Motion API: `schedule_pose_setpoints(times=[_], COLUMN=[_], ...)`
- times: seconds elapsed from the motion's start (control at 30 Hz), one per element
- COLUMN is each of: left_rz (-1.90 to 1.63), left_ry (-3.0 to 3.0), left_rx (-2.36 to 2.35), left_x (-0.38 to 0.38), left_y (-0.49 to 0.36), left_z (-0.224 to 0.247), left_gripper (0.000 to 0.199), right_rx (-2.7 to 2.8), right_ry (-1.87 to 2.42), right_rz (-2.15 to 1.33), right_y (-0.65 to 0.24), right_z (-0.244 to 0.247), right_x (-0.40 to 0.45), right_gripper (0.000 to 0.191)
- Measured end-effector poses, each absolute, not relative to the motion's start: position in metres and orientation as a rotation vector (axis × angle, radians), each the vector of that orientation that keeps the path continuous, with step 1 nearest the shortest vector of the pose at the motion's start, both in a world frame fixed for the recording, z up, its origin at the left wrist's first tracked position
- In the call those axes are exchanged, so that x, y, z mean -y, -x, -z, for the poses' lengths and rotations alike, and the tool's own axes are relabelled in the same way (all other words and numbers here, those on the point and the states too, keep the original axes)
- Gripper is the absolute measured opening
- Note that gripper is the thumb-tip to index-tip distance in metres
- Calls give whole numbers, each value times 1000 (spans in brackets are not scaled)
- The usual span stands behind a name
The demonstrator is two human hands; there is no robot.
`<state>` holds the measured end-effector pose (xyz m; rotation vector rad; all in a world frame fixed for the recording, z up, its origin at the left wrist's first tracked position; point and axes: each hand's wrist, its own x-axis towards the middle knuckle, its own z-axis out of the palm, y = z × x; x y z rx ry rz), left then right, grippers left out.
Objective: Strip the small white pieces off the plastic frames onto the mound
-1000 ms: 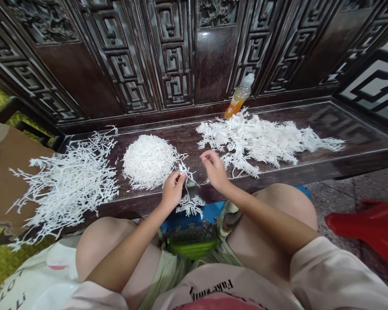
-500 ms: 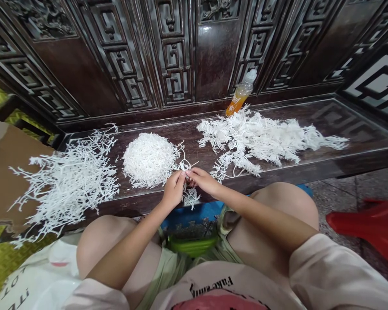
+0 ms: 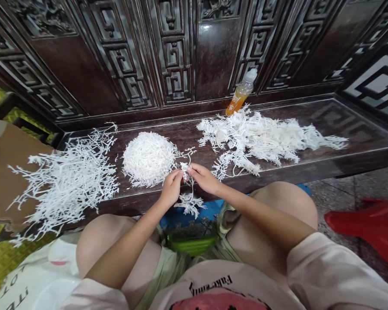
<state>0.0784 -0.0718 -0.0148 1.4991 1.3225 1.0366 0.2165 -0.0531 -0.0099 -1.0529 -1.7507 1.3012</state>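
while our left hand (image 3: 172, 188) and right hand (image 3: 204, 179) pinch a white sprig (image 3: 189, 202) narrowly between their fingertips, it dangles over the bench (image 3: 358, 127) edge, just beside a round white mound (image 3: 148, 159); a looser white heap (image 3: 261, 140) lies right, with a bottle (image 3: 241, 97) beyond.

The branching sprig (image 3: 189, 203) and the round heap of sprigs (image 3: 148, 159) are stark white against the dark brown surface (image 3: 358, 129), which bears a faint key fret. Behind, near-black carved panels (image 3: 177, 56) repeat a squared meander. The bottle (image 3: 238, 100) shows orange under a white cap; the shirt (image 3: 261, 280) is pale pink with black lettering.
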Motion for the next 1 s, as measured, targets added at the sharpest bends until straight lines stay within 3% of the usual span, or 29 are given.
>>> schedule_pose_setpoints(times=[0.53, 0.87, 1.0], left_rz=[-1088, -1097, -1117], left_ry=[-1070, -950, -1097], left_rx=[-1246, -1201, -1135], left_x=[72, 75, 86], left_y=[-96, -105, -95], left_z=[6, 1, -13], left_gripper=[19, 19, 22], right_rx=[793, 718, 556], right_ry=[1070, 1004, 1224], right_rz=[-1944, -2006, -1805], right_y=[-220, -218, -250], right_z=[-11, -15, -14], right_x=[46, 45, 18], right_gripper=[33, 31, 25])
